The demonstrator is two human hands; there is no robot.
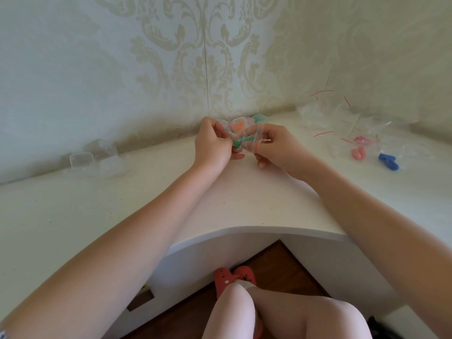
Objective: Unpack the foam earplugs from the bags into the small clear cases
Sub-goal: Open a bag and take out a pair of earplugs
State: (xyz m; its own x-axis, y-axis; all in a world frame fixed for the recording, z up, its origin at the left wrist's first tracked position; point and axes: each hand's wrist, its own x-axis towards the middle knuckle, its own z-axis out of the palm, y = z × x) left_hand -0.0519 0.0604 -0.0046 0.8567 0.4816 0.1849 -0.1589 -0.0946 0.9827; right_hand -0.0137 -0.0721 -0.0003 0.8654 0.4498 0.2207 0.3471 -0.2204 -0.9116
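Both hands meet over the corner of the white desk (244,192). The right hand (276,145) pinches a small clear bag (254,140) by its red-striped edge. The left hand (214,143) curls its fingers at the bag's other side, apparently drawing out a green earplug (237,143); the fingers hide the contact. Filled cases (238,124) sit behind, partly hidden. Empty clear cases (97,160) lie left; bags (342,123) with pink (357,152) and blue earplugs (389,161) lie right.

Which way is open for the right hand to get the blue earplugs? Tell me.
Probably yes, straight to its right: the blue earplugs lie uncovered on the table, nothing between. But the right hand holds a bag, so free it first.
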